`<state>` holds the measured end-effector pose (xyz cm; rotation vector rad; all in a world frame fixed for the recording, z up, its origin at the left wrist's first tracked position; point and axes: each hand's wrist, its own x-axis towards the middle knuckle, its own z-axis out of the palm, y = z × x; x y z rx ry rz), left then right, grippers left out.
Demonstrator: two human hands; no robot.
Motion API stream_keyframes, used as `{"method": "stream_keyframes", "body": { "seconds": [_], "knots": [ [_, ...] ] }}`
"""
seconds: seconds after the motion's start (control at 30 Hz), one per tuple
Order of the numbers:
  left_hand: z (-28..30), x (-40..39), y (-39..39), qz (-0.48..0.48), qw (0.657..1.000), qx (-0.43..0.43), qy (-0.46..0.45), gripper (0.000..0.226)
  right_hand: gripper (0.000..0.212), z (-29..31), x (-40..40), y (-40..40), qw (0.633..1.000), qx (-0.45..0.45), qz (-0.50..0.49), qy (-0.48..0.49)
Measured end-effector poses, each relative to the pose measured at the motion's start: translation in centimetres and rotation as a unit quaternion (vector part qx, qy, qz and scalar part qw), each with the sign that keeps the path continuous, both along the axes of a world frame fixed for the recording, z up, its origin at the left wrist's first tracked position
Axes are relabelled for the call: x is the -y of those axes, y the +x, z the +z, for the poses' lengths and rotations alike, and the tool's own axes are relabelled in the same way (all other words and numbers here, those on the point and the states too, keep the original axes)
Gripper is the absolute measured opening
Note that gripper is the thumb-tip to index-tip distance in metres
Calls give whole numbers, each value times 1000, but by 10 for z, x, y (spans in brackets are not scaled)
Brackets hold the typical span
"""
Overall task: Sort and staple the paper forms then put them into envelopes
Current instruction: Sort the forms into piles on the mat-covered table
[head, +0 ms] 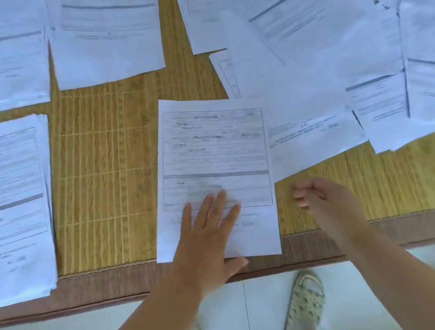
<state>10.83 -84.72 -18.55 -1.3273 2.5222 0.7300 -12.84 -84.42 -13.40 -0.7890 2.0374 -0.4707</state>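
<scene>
The left hand [207,234] is pressing flat — fingers spread — on the centre form [213,165]. The right hand [320,197] is hovering curled, its grip holding nothing — sorting; probably reaching for the loose forms [311,80].

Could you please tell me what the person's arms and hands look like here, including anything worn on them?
Both forearms are bare up to the frame's edge, with no sleeves in view. The left hand and the right hand wear no gloves, and no rings, watch or bracelets show. The picture is slightly blurred, so finer details such as nails cannot be told.

Paper forms [212,165] lie spread over a woven bamboo mat [102,159]
</scene>
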Motion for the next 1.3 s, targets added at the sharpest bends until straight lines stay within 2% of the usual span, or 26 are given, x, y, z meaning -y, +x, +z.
{"method": "stream_keyframes", "body": {
  "seconds": [0.13, 0.3, 0.4, 0.47, 0.6, 0.67, 0.73, 0.83, 0.9, 0.97, 1.03, 1.1, 1.17, 1.3],
  "knots": [
    [-14, -4, -1, -17, 999, 16, -39, 94, 29, -8, -5, -13, 996, 74, 49, 0],
    [-14, -6, -3, -12, 999, -2, -43, 93, 22, -16, -9, -13, 990, 134, 35, 4],
    [-15, -7, -3, 0, 998, -27, -53, 90, 26, -18, -4, -7, 985, 165, 32, 27],
    [-16, -8, -7, 10, 995, -61, -73, 74, 25, -16, -1, -1, 985, 163, 43, 28],
    [-18, -8, -13, 18, 974, -187, -129, 22, 16, -15, 2, 7, 980, 188, 57, 34],
    [-11, -10, -19, 31, 964, -231, -127, 14, 24, -14, 6, 11, 974, 207, 72, 48],
    [-2, -12, -22, 44, 959, -248, -130, 8, 19, -15, 11, 14, 977, 188, 91, 32],
    [19, -14, -15, 136, 950, -243, -140, 25, 25, -3, 19, 18, 981, 177, 79, -28],
    [40, -9, -6, 263, 917, -265, -137, 31, 40, 6, 27, 18, 982, 166, 63, -66],
    [56, -1, 5, 381, 864, -286, -159, 26, 42, 13, 34, 18, 982, 150, 42, -104],
    [67, 11, 23, 524, 780, -305, -151, 26, 40, 19, 40, 26, 976, 173, 21, -128],
    [71, 20, 49, 653, 691, -288, -118, 28, 38, 23, 44, 38, 971, 192, 0, -143],
    [71, 21, 85, 686, 670, -251, -136, 32, 30, 28, 47, 54, 963, 221, -16, -154],
    [62, 0, 163, 668, 690, -211, -179, 35, 19, 28, 57, 96, 959, 224, -42, -167]
  ]
}}
